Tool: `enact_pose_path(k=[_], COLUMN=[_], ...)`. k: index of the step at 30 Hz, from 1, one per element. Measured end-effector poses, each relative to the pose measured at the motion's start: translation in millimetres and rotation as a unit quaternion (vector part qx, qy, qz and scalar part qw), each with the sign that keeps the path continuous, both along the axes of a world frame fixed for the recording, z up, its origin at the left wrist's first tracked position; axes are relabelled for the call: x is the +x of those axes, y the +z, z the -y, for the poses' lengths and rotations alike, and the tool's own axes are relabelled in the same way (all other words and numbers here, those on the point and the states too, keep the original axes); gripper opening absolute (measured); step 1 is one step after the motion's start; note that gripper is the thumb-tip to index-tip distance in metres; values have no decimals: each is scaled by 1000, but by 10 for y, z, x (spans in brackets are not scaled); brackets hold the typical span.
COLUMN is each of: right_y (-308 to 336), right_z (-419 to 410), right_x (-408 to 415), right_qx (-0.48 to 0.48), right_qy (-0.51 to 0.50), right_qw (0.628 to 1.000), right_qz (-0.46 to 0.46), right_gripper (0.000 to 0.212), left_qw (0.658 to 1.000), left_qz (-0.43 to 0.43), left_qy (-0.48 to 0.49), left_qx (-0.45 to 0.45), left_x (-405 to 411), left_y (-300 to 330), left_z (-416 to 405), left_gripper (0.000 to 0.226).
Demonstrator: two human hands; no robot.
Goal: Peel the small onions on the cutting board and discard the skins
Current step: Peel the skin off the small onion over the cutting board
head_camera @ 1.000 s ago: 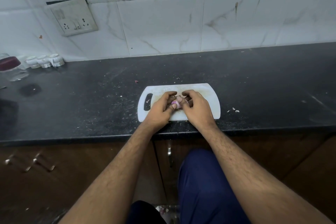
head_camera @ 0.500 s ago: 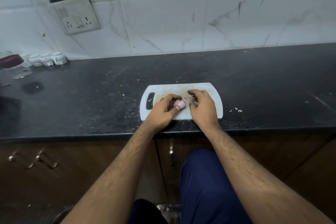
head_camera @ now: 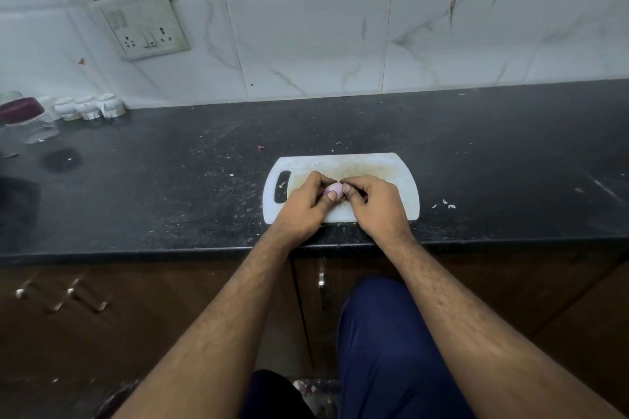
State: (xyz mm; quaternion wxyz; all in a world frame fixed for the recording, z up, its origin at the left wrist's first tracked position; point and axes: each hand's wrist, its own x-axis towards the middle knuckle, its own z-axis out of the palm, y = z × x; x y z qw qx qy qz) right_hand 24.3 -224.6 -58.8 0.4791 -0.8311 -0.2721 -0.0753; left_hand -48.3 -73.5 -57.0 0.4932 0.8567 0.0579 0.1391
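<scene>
A white cutting board with a handle slot on its left lies near the front edge of the black counter. Over its middle, my left hand pinches a small pinkish-purple onion between thumb and fingers. My right hand is curled just right of it, its fingertips touching the onion's right side. Whether it grips skin is hidden by the fingers. Any other onions on the board are covered by my hands.
Small skin scraps lie on the black counter right of the board. A glass jar with a dark red lid and small white cups stand far left by the tiled wall. Brown cabinets sit below the counter edge.
My hands separated slightly half a second ago, then came back together around the onion. The view shifted a little.
</scene>
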Motion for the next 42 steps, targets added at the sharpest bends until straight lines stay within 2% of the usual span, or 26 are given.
enact_pose_path(k=[4,10,17,23,31,37,42], right_y=[32,87,66,62,40,44,67], right_z=[17,43,15,5,10,26,30], right_x=[-47,-99,-69,-31,0,-8,-22], right_qx=[-14,12,-18,-5,4,20,28], right_qy=[0,-3,-38,-2,-8,-7,-17], right_qw=[1000,1000,999,999,999,998,997], right_qz=[10,-28,-13,-38,-36,-53,-65], right_gripper=[20,22,19,11,15,19,11], left_qw=[1000,999,1000,999,996,997,997], left_qz=[7,3,-4,-2,-2,3,5], left_qy=[-5,-14,-3,25,58,46,35], left_qx=[20,30,27,41,66,68,62], left_x=[-5,-12,-32,-10,-3,-19,-39], left_y=[16,43,24,-13,-45,-27,-11], left_z=[8,36,25,17,25,14,10], left_gripper=[19,22,22,19,37,31,29])
